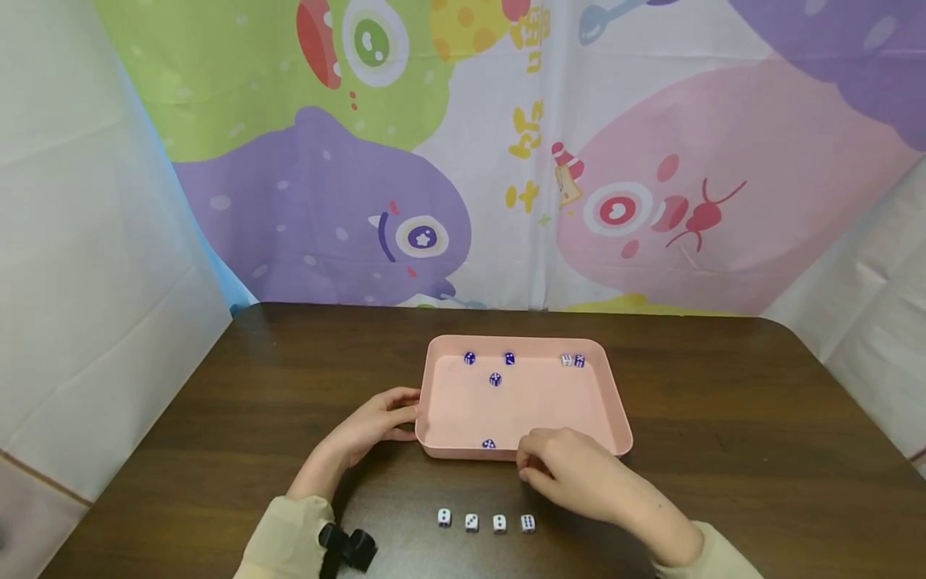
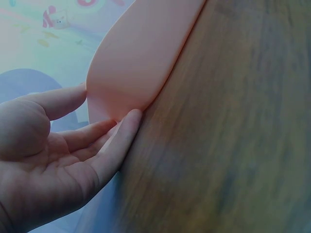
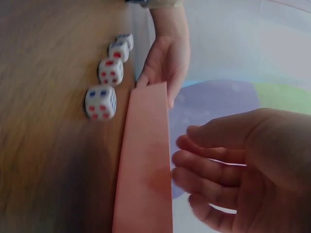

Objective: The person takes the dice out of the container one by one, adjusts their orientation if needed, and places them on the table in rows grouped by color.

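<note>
A pink tray [image 1: 535, 406] lies on the table with several blue patterned dice and one white die [image 1: 567, 360] inside. My left hand [image 1: 372, 425] touches the tray's left side; in the left wrist view its fairly straight fingers [image 2: 104, 143] rest against the outer wall, thumb at the rim. My right hand [image 1: 571, 470] is at the tray's near rim, right of a blue die [image 1: 489, 444]. Loosely curled, its fingers [image 3: 209, 167] show nothing between them in the right wrist view. Closer to me, several white dice [image 1: 499, 523] stand in a row on the table.
Inside the tray, blue dice [image 1: 495, 379] sit towards the back left, and another blue die [image 1: 579, 361] sits beside the white one. The dark wooden table [image 1: 723, 426] reaches a cartoon-print curtain [image 1: 506, 241] behind. A black device [image 1: 349, 547] is on my left wrist.
</note>
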`<state>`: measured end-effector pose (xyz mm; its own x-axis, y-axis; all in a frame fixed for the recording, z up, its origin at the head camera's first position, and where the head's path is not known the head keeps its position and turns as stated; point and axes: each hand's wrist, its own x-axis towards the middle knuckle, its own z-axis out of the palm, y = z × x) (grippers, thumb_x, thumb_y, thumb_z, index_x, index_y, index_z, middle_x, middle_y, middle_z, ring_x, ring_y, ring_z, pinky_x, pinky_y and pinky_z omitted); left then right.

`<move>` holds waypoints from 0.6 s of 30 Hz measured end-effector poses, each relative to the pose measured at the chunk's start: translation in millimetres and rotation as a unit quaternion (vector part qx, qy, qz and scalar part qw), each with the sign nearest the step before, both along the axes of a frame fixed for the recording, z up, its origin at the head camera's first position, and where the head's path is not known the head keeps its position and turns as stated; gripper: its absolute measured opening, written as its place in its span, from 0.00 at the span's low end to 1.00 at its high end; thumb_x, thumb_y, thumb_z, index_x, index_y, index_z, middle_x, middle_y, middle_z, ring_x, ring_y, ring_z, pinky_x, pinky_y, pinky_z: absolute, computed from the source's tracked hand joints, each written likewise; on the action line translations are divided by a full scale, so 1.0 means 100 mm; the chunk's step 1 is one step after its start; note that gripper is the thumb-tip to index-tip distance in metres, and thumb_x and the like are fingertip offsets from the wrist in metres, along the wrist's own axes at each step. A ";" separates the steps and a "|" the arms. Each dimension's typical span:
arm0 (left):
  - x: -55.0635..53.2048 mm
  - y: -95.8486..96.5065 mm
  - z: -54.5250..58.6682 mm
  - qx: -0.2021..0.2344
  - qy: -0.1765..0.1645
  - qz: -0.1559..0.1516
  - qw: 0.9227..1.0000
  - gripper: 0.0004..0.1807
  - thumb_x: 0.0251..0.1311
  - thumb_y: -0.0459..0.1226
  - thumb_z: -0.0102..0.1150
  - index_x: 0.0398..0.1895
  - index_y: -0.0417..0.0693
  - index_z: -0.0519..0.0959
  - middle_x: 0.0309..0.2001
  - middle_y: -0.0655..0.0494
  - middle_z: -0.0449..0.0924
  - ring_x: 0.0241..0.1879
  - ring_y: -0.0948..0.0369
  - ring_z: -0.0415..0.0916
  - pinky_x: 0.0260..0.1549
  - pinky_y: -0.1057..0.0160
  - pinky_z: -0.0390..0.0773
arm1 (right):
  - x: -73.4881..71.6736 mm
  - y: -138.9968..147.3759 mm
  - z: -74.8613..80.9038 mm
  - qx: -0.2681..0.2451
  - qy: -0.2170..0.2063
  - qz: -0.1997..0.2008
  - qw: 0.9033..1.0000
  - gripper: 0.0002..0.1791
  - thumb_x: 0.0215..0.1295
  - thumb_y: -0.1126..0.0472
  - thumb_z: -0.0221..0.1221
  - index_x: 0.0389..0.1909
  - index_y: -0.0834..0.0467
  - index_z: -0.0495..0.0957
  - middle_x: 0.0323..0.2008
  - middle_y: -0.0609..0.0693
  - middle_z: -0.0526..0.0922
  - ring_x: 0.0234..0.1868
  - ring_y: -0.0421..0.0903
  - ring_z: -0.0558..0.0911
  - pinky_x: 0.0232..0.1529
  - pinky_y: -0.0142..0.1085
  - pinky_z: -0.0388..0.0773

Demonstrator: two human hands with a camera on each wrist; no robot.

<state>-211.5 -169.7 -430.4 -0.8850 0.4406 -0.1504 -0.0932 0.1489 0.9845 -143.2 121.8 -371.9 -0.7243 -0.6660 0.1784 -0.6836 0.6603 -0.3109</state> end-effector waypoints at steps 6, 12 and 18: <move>0.00 -0.02 -0.02 -0.002 0.001 0.003 1.000 0.25 0.65 0.34 0.46 0.60 0.26 0.58 0.57 0.31 0.62 0.49 0.54 0.71 0.47 0.54 0.77 | -0.16 0.05 -0.02 -0.022 0.021 -0.042 0.999 0.07 0.54 0.62 0.60 0.21 0.48 0.74 0.20 0.34 0.70 0.23 0.31 0.68 0.25 0.25 0.67; 0.00 0.00 -0.03 0.003 0.000 0.002 1.000 0.26 0.64 0.34 0.46 0.60 0.25 0.57 0.58 0.31 0.62 0.49 0.54 0.71 0.47 0.54 0.77 | -0.39 0.17 0.00 -0.049 0.069 -0.090 0.992 0.07 0.55 0.64 0.59 0.22 0.50 0.75 0.22 0.37 0.71 0.24 0.36 0.70 0.23 0.25 0.67; -0.01 0.00 -0.02 0.004 0.001 0.002 1.000 0.26 0.64 0.35 0.47 0.60 0.25 0.58 0.57 0.31 0.62 0.49 0.53 0.71 0.47 0.54 0.77 | -0.61 0.36 0.00 -0.034 0.132 -0.135 0.981 0.04 0.54 0.63 0.61 0.25 0.51 0.76 0.22 0.39 0.73 0.20 0.35 0.66 0.19 0.27 0.64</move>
<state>-212.5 -169.5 -432.2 -0.8867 0.4387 -0.1458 -0.0922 0.1414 0.9857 -204.3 157.9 -372.1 -0.7949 -0.4366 0.4213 -0.5496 0.8124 -0.1951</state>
